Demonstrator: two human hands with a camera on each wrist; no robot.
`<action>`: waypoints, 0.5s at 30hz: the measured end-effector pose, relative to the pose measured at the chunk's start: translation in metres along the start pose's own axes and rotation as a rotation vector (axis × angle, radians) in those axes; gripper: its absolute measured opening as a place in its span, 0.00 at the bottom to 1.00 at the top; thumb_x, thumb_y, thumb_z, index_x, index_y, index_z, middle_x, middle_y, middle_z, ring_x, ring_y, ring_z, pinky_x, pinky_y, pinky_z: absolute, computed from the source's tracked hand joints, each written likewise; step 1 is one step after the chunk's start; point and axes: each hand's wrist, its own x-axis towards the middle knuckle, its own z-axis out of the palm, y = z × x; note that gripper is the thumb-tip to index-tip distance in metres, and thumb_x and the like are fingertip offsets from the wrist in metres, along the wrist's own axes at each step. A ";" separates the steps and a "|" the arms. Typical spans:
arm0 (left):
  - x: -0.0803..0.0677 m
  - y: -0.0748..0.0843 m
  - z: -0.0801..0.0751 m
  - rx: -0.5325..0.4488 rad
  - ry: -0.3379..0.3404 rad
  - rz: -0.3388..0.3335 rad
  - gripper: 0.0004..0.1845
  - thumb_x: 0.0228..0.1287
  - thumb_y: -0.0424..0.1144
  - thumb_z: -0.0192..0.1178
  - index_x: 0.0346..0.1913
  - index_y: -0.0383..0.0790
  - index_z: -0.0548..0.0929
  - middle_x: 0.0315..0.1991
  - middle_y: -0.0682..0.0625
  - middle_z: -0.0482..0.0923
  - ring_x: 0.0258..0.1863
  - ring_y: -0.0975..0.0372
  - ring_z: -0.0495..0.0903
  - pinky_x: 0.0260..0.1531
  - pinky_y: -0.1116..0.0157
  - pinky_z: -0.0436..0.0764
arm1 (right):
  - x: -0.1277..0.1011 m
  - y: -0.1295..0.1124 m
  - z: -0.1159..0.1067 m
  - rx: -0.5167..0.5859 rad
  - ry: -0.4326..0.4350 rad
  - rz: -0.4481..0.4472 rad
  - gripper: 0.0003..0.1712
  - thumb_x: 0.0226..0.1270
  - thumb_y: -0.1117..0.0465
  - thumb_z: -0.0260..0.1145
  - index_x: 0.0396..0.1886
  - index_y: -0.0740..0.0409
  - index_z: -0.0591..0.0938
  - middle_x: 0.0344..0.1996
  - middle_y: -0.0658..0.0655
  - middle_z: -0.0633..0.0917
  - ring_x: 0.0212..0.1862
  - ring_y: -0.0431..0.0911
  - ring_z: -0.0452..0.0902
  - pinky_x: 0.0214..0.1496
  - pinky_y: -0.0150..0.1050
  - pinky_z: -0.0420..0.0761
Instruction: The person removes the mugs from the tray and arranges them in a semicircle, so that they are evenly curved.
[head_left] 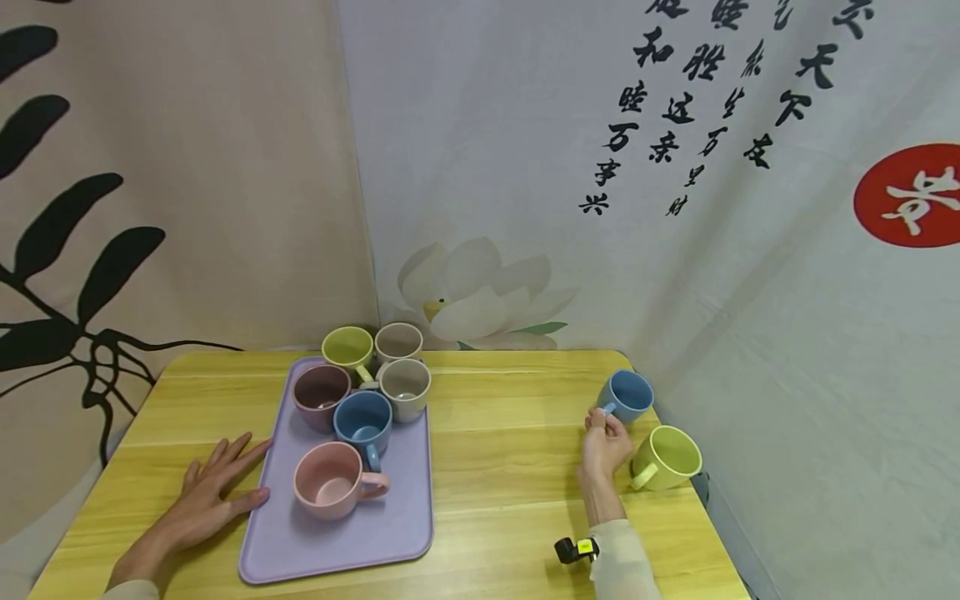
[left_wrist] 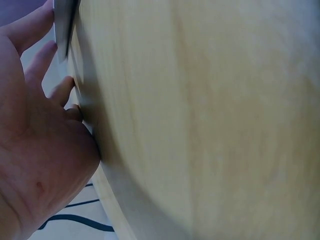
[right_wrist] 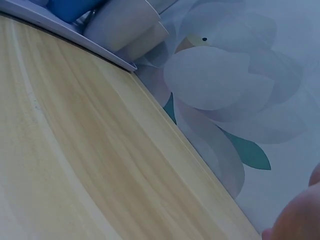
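A lilac tray (head_left: pixel 405 517) lies on the left half of the wooden table (head_left: pixel 510 433) and carries several mugs: green (head_left: pixel 348 347), two beige (head_left: pixel 398 341), mauve (head_left: pixel 321 393), blue (head_left: pixel 363 421) and pink (head_left: pixel 330 481). My left hand (head_left: pixel 213 496) rests flat on the table with spread fingers, its fingertips touching the tray's left edge; the left wrist view shows the palm (left_wrist: pixel 35 150) against the wood. My right hand (head_left: pixel 603 442) pinches the handle of a blue mug (head_left: pixel 626 396) near the table's right edge. A light green mug (head_left: pixel 666 458) stands just beside that hand.
Printed fabric hangs close behind and to the right of the table, with a lotus picture (head_left: pixel 472 292) at the back. The table's right edge (head_left: pixel 712 517) runs just past the two loose mugs. In the right wrist view the tray corner (right_wrist: pixel 120 62) and lotus print (right_wrist: pixel 220 80) show.
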 end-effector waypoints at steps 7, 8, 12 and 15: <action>-0.001 0.002 0.000 -0.003 0.005 0.006 0.45 0.82 0.55 0.65 0.91 0.43 0.60 0.90 0.20 0.43 0.88 0.18 0.32 0.79 0.20 0.15 | 0.005 0.000 -0.003 -0.007 0.039 0.010 0.11 0.83 0.67 0.70 0.51 0.74 0.88 0.36 0.48 0.94 0.36 0.32 0.88 0.52 0.27 0.92; -0.001 0.002 0.000 -0.003 0.006 0.008 0.45 0.82 0.55 0.65 0.91 0.43 0.60 0.90 0.20 0.43 0.88 0.18 0.32 0.79 0.20 0.15 | 0.006 0.001 -0.003 -0.010 0.047 0.011 0.10 0.83 0.67 0.70 0.51 0.73 0.89 0.36 0.48 0.94 0.37 0.32 0.88 0.52 0.27 0.92; -0.001 0.001 0.001 -0.003 0.007 0.011 0.45 0.82 0.55 0.65 0.91 0.43 0.60 0.90 0.20 0.43 0.88 0.18 0.32 0.79 0.20 0.15 | 0.007 0.003 -0.003 0.007 0.071 0.010 0.09 0.82 0.67 0.71 0.50 0.72 0.89 0.37 0.50 0.95 0.37 0.32 0.88 0.52 0.28 0.92; 0.000 0.000 0.001 -0.003 0.004 0.009 0.45 0.81 0.55 0.65 0.91 0.43 0.60 0.90 0.20 0.43 0.88 0.18 0.32 0.79 0.20 0.15 | 0.008 0.004 -0.004 0.011 0.095 0.003 0.10 0.82 0.67 0.71 0.50 0.74 0.89 0.36 0.50 0.96 0.37 0.32 0.88 0.50 0.27 0.91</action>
